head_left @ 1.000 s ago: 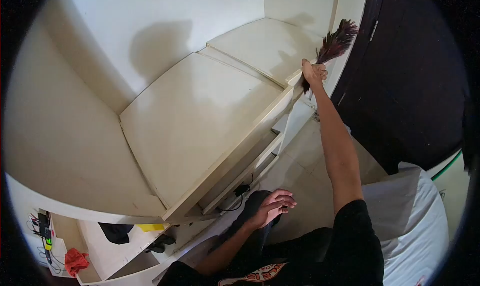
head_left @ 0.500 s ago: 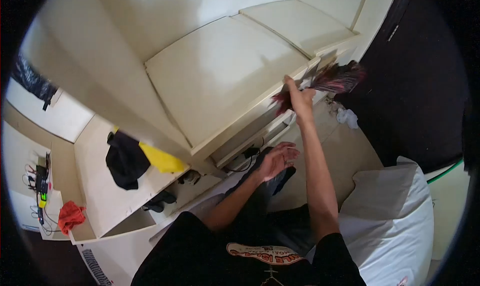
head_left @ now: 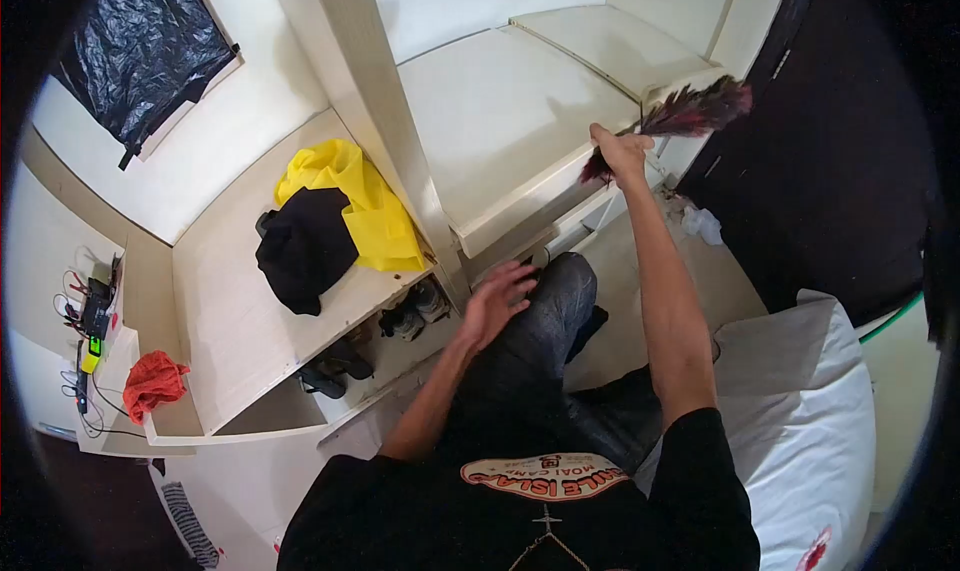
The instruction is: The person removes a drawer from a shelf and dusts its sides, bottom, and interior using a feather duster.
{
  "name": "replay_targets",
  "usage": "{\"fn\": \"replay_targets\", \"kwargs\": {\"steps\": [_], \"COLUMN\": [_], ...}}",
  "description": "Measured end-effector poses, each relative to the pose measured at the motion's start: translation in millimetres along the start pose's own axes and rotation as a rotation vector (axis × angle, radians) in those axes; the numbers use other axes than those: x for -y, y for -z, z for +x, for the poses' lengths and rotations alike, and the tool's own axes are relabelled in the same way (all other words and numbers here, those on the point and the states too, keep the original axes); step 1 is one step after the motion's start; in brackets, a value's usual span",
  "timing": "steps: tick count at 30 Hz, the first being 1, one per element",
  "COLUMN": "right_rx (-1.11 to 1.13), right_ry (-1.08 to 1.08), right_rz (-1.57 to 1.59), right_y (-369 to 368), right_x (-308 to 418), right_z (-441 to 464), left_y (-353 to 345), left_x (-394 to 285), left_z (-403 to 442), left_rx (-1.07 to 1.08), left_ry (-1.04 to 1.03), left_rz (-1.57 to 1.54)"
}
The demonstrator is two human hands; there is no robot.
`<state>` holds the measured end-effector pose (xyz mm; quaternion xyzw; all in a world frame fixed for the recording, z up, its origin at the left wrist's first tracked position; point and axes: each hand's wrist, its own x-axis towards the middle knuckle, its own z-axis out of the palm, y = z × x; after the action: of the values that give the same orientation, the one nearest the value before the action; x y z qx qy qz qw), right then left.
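Note:
My right hand (head_left: 622, 154) is wrapped round a feather duster (head_left: 700, 109) with dark red and black feathers. Its feathers fan out to the right over the front corner of a cream shelf (head_left: 500, 121), and a short reddish tuft pokes out below my fist. The duster's handle is hidden in the grip. My left hand (head_left: 495, 303) hovers above my left knee, near the shelf's upright post, with fingers spread and nothing in them.
On the lower left shelf (head_left: 225, 341) lie a yellow cloth or bag (head_left: 388, 221) and a black cloth (head_left: 308, 249). Shoes (head_left: 412, 313) sit underneath. A red cloth (head_left: 154, 383) hangs at the left edge. White bedding (head_left: 800, 421) is at right, crumpled plastic (head_left: 702, 225) on the floor.
My right hand has moved up and slightly right with the duster. My left hand has shifted left and up, still open. The view has turned left, showing more of the yellow cloth.

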<state>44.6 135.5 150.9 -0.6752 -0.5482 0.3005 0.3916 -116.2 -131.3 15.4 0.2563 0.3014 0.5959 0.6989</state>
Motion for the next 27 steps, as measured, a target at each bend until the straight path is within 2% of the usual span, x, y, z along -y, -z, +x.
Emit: {"fn": "replay_targets", "kwargs": {"steps": [3,7,9,10,11,17,19,21,24,27], "right_rx": [-0.026,-0.085,-0.122,-0.210,-0.205,-0.295,-0.224,-0.312,-0.325,-0.236], "right_ry": [-0.026,-0.154,-0.238,-0.177,-0.175,-0.077,-0.032,-0.080,-0.191,-0.131], "right_rz": [0.039,0.111,0.147,0.221,0.241,0.341,0.409,0.383,0.411,0.468], "right_y": [9,30,36,34,37,60,83,88,117,144], "right_x": [-13,-23,-34,-47,-57,-111,-99,-124,-114,-129], "right_z": [-3,-13,-15,-14,-13,-22,-50,-45,-91,-113], "left_y": [5,0,-9,-18,-25,-48,-57,-52,-47,-48], "left_x": [-25,-49,-54,-57,-59,-53,-48,-38,-22,-6], "left_z": [-6,0,4,4,4,-2,-4,-3,-14,-26], "left_rx": [0.024,0.023,0.005,-0.030,-0.065,-0.082,-0.162,-0.177,-0.142,-0.104], "left_ry": [-0.122,-0.166,-0.171,-0.179,-0.187,0.008,0.021,0.025,0.007,0.076], "left_rz": [-0.184,-0.262,-0.203,-0.181,-0.156,-0.151,-0.164,-0.154,-0.097,-0.142]}}
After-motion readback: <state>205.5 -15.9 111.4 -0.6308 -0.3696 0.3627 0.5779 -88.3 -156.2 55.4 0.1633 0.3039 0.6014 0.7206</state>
